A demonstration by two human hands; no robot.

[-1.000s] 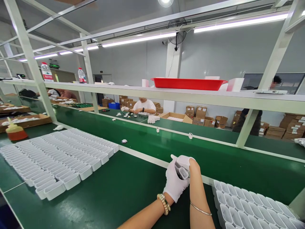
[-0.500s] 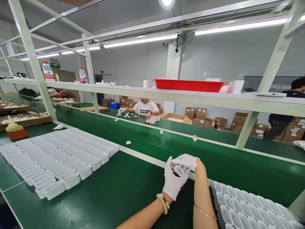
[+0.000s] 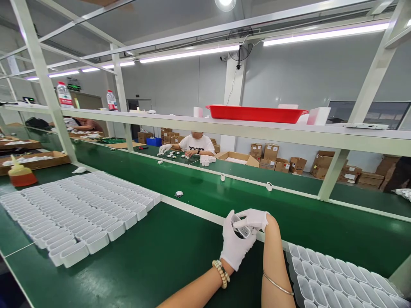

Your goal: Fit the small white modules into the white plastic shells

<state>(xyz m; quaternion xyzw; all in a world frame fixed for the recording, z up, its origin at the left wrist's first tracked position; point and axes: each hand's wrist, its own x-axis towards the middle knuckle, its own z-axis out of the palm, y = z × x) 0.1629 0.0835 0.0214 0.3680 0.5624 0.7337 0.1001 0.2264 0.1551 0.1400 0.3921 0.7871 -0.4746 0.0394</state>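
Observation:
My left hand [image 3: 236, 248], in a white glove, is closed around a small white plastic casing [image 3: 245, 232] above the front edge of the green belt. My right hand [image 3: 255, 219], also gloved, lies over the casing from the upper right. Its fingers press at the casing's opening and partly cover it. What is inside is too small to make out. Rows of white oval plastic casings [image 3: 88, 209] stand open side up on the green bench to the left. More of these casings [image 3: 340, 278] stand in rows at the lower right.
A green conveyor belt [image 3: 205, 194] carries a few small white parts [image 3: 179, 193]. Above runs a shelf [image 3: 167, 122] on white posts, with a red tray [image 3: 257, 114]. A bottle of orange liquid [image 3: 22, 173] stands at the left. Across the belt sits a co-worker [image 3: 197, 145].
The small white parts on the belt have slid to the right. My right fingers have shifted on the casing, which is tilted slightly differently. The standing person at the far right has moved mostly out of view.

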